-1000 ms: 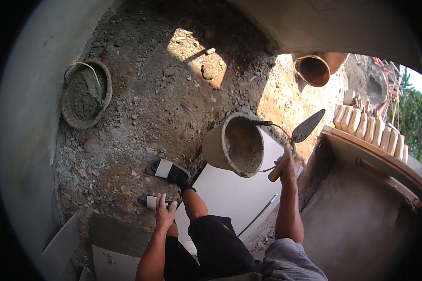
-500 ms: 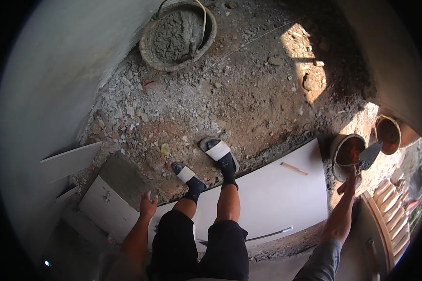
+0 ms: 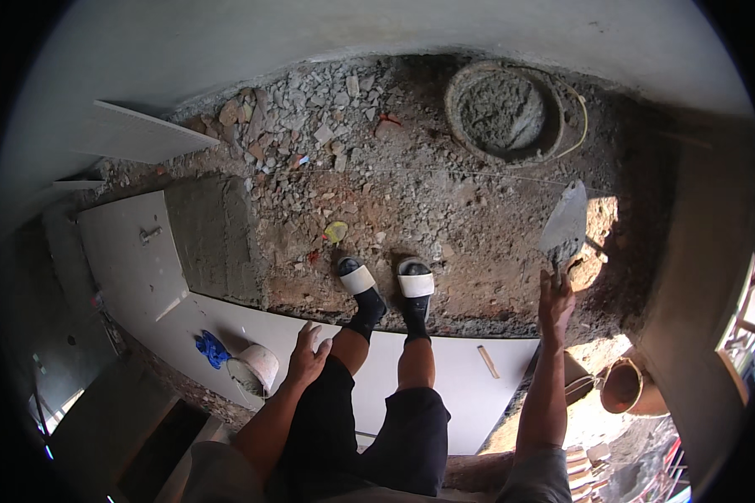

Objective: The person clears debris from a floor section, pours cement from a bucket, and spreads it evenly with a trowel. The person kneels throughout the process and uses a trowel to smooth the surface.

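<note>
My right hand is closed around the handle of a pointed masonry trowel, held out over the rubble floor. Some grey mortar clings to its blade near the handle. Beyond the trowel, against the far wall, stands a round tub of wet grey mortar. My left hand hangs by my left thigh, fingers apart and holding nothing. At the left, a flat patch of smoothed mortar borders large pale tiles.
Broken stones lie along the far wall. A small bucket and a blue cloth rest on the tiles. A wooden strip lies at the right; more buckets stand beyond it. A cut tile leans left. A string crosses the floor.
My view has turned, so the mortar tub now appears farther right. The trowel has moved from the buckets at the right to above the floor ahead. My feet have shifted.
</note>
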Demonstrator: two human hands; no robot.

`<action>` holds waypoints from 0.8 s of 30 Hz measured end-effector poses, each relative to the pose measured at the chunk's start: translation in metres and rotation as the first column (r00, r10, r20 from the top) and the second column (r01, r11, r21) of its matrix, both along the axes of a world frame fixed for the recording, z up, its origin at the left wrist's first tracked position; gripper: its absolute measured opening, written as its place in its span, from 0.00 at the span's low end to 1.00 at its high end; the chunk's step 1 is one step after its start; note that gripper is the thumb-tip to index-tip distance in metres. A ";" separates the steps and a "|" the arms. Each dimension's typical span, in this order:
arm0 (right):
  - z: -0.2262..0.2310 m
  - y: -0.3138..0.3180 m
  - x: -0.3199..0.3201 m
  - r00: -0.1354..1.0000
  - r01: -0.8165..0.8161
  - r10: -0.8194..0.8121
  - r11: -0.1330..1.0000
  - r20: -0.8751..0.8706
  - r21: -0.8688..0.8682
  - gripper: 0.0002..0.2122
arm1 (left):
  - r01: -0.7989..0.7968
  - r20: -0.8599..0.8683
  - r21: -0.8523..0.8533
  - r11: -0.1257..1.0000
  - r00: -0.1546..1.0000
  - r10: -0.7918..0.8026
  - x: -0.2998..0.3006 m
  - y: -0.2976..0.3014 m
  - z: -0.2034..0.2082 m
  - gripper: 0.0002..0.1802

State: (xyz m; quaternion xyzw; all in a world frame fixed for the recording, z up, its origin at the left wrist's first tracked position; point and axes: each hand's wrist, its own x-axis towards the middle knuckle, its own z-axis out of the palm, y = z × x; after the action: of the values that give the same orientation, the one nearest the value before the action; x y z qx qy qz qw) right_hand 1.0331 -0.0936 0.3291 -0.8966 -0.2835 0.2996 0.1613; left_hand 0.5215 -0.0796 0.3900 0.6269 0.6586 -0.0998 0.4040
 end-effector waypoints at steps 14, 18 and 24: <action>0.021 0.233 0.064 0.775 -0.454 0.554 0.823 0.305 -0.341 0.15 | -0.696 -0.480 -0.035 0.717 0.641 0.599 -0.163 -0.186 0.070 0.27; 0.005 0.234 0.075 0.799 -0.308 0.537 0.753 0.272 -0.582 0.23 | -0.870 -0.541 -0.055 0.490 0.439 0.718 -0.126 -0.206 0.069 0.29; 0.007 0.205 0.087 0.832 -0.287 0.515 0.716 0.204 -0.636 0.22 | -0.846 -0.273 -0.205 0.492 0.532 0.802 0.013 -0.107 0.032 0.28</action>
State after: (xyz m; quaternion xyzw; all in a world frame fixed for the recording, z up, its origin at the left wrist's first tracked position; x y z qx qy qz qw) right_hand 1.1206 0.1115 0.3363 -0.8559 -0.3942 0.2266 -0.2465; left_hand 0.5347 -0.1869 0.4224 0.1535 0.8797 -0.0410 0.4481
